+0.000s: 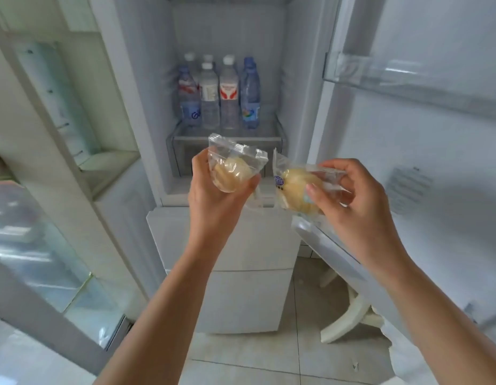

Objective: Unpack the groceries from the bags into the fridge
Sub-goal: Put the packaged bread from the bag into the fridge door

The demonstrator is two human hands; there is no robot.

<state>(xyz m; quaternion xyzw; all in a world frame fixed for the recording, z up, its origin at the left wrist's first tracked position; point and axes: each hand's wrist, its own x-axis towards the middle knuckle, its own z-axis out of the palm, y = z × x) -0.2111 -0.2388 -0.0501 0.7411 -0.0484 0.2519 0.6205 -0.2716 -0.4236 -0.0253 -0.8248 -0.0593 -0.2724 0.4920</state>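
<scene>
Fridge stands open, door swung to the right. Water bottles stand upright in a cluster on the shelf, above a clear drawer. Left hand grasps a left bun in clear wrapper, fingers curled round it, held in front of the drawer. Right hand pinches a right bun, also wrapped, thumb on its near face. Both buns are outside the fridge, side by side, wrappers near but apart. Door bin at upper right. Tiled floor below.
</scene>
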